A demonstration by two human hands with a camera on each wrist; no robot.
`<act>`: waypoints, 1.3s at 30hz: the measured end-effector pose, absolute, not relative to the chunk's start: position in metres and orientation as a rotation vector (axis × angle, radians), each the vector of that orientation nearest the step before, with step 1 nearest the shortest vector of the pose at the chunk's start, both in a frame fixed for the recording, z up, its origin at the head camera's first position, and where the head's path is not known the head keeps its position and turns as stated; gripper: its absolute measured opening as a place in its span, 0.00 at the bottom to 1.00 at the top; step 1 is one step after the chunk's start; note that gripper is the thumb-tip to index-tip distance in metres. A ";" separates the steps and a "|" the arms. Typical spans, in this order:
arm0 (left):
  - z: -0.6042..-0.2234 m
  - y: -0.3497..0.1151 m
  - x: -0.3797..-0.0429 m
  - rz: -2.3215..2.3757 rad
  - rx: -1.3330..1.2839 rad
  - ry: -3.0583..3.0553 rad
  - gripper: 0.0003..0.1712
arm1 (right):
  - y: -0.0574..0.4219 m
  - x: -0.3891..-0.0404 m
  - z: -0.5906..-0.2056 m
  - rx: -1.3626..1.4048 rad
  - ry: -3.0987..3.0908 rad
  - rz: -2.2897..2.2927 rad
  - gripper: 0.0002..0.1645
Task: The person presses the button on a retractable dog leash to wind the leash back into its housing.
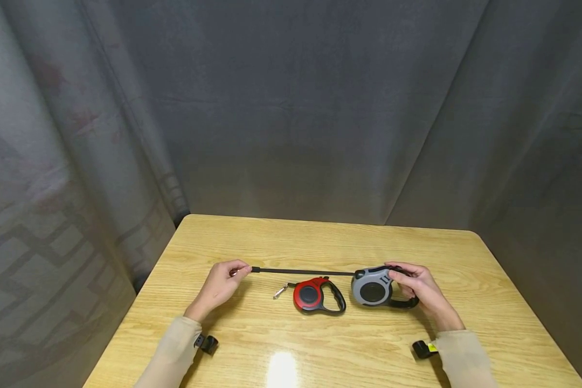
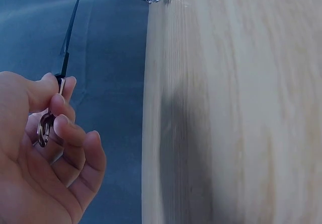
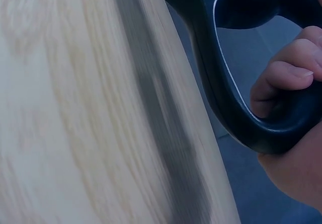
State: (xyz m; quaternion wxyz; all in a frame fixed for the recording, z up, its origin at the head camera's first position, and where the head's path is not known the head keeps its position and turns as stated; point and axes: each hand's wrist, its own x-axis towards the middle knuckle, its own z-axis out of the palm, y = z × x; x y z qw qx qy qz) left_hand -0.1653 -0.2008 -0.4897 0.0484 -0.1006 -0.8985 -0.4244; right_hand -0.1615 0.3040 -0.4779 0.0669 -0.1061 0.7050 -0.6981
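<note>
My right hand point(image 1: 419, 285) grips the black handle of a grey retractable dog leash point(image 1: 372, 288), held up off the table. In the right wrist view, curled fingers point(image 3: 289, 73) wrap the looped handle point(image 3: 221, 103). A black strap point(image 1: 305, 271) runs out of the grey case, straight and taut, to my left hand point(image 1: 223, 281). There the thumb and fingers pinch the strap's metal clip point(image 2: 45, 128), whose lower part shows against the palm. Between the hands a red retractable leash point(image 1: 307, 295) with a black handle lies on the table, its silver clip point(image 1: 280, 292) pointing left.
The light wooden table point(image 1: 320, 237) has rounded far corners. Grey curtains point(image 1: 291, 108) hang behind it and along both sides. A small black wrist camera point(image 1: 208, 344) sits on the left wrist and another point(image 1: 423, 349) on the right.
</note>
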 end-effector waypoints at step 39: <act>-0.489 -0.188 -0.157 -1.269 -0.391 -2.771 0.06 | 0.284 -0.155 -0.477 -0.336 2.175 -2.030 0.18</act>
